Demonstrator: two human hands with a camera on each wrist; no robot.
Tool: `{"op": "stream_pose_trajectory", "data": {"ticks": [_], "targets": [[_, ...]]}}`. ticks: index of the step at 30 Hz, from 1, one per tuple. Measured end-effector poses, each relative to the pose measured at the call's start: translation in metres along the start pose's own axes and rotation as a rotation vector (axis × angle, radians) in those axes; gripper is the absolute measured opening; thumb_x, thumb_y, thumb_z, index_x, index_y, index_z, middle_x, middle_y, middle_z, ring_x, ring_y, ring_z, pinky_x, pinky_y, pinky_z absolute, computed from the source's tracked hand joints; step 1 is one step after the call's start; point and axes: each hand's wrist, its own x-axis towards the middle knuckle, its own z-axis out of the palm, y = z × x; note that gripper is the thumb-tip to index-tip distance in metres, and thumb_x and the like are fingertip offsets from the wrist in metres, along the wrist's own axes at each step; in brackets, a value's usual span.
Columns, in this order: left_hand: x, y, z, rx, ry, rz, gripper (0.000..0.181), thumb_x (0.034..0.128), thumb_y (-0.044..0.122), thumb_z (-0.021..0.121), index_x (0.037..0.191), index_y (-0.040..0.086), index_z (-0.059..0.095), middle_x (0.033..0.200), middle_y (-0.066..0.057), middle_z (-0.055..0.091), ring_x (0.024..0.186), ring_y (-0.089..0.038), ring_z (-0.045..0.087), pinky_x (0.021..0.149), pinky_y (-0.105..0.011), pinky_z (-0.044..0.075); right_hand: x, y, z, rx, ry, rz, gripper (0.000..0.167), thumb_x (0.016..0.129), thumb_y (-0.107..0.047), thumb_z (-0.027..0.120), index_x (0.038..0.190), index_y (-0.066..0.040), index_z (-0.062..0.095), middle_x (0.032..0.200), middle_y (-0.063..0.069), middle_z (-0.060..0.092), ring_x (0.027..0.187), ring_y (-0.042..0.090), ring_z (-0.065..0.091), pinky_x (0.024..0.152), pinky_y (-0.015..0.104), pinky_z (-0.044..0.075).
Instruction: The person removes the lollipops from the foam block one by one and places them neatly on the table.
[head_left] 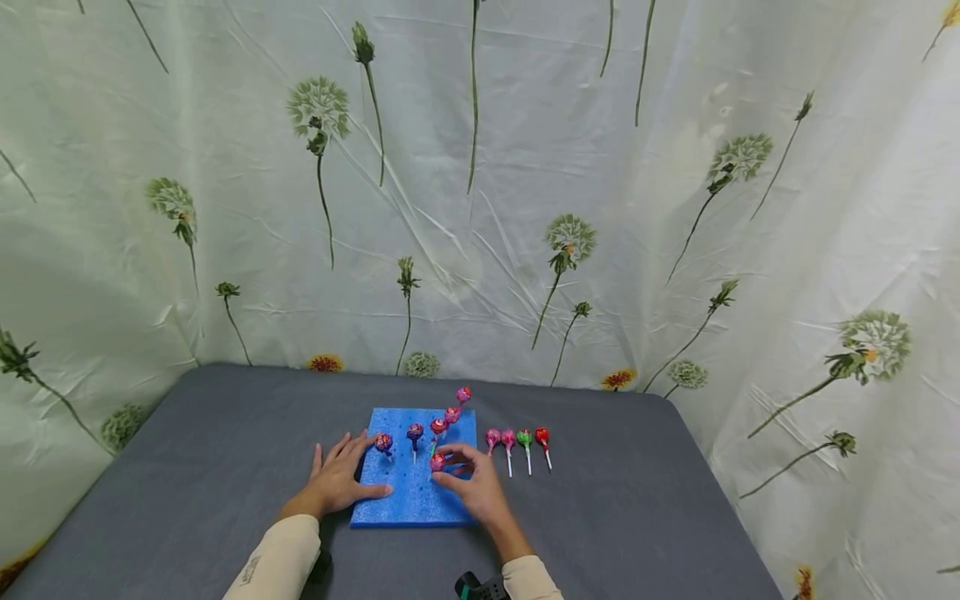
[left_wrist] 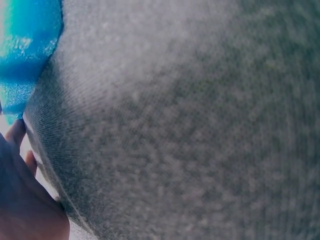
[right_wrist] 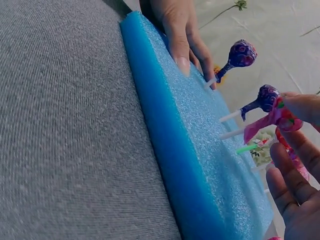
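Note:
My right hand (head_left: pixel 476 490) pinches the head of a pink-wrapped lollipop (head_left: pixel 438 462) between thumb and fingers, over the middle of a blue foam board (head_left: pixel 408 504). In the right wrist view this lollipop's white stick (right_wrist: pixel 232 134) reaches the board's surface; how deep it sits cannot be told. My left hand (head_left: pixel 336 477) rests on the board's left edge with fingers spread and thumb on top. Two purple-wrapped lollipops (head_left: pixel 415 432) stand in the board, one near my left fingertips. Behind the pinched one, a red lollipop (head_left: pixel 438 427) and two pink ones (head_left: pixel 452 414) stand in a slanting line.
Right of the board, a pink lollipop (head_left: pixel 508 438), another pink one, a green lollipop (head_left: pixel 525 437) and a red lollipop (head_left: pixel 542 437) lie in a row on the grey tablecloth (head_left: pixel 630 500). A flower-printed curtain (head_left: pixel 480 250) hangs behind the table.

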Motion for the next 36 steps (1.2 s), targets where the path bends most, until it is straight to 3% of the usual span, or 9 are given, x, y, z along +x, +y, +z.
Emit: {"op": "stream_pose_trajectory", "data": {"ticks": [3,8,12,20,28,36], "targets": [[0.0,0.002,0.006,-0.005,0.001,0.002,0.106,0.0684,0.069,0.072,0.148,0.008,0.036,0.154,-0.024,0.026,0.142,-0.048,0.013,0.108,-0.068,-0.01,-0.002,0.004,-0.001,-0.013,0.012,0.014,0.025,0.089,-0.005,0.068,0.112,0.004,0.064,0.106,0.015,0.065,0.102,0.033,0.059,0.088,0.045,0.049],[0.003,0.0,0.012,-0.018,0.008,0.013,0.109,0.0666,0.073,0.07,0.148,0.008,0.036,0.154,-0.023,0.027,0.142,-0.048,0.013,0.108,-0.067,-0.012,0.004,0.031,0.001,-0.023,0.03,0.02,0.025,0.088,-0.006,0.07,0.111,-0.001,0.066,0.105,0.012,0.066,0.099,0.028,0.06,0.082,0.029,0.049],[0.002,-0.004,0.01,-0.033,0.018,0.02,0.111,0.0657,0.076,0.067,0.147,0.008,0.036,0.154,-0.023,0.026,0.142,-0.047,0.012,0.107,-0.066,-0.015,0.009,0.044,0.004,-0.015,0.038,-0.006,0.027,0.087,-0.011,0.072,0.112,-0.004,0.066,0.106,0.01,0.066,0.096,0.025,0.061,0.079,0.025,0.049],[0.004,-0.006,0.008,-0.034,0.009,0.009,0.113,0.0644,0.077,0.068,0.148,0.008,0.036,0.154,-0.024,0.025,0.142,-0.047,0.011,0.107,-0.065,-0.015,0.01,0.042,0.007,-0.036,0.05,0.02,0.026,0.086,-0.013,0.074,0.11,-0.007,0.067,0.102,0.005,0.066,0.095,0.021,0.06,0.079,0.025,0.049],[0.004,-0.001,0.002,-0.021,0.003,-0.009,0.11,0.0671,0.071,0.071,0.148,0.007,0.035,0.154,-0.024,0.025,0.142,-0.048,0.011,0.107,-0.067,-0.013,0.019,0.042,0.007,-0.063,0.025,-0.048,0.024,0.087,-0.011,0.072,0.11,-0.006,0.068,0.104,0.007,0.066,0.097,0.025,0.061,0.08,0.028,0.05],[0.0,0.0,-0.002,0.005,0.008,-0.012,0.106,0.0689,0.065,0.074,0.148,0.008,0.034,0.154,-0.024,0.025,0.142,-0.048,0.013,0.108,-0.067,-0.01,0.02,0.019,0.003,-0.062,0.003,-0.07,0.027,0.088,-0.003,0.069,0.113,0.005,0.065,0.106,0.016,0.066,0.096,0.03,0.061,0.079,0.027,0.05]]}}
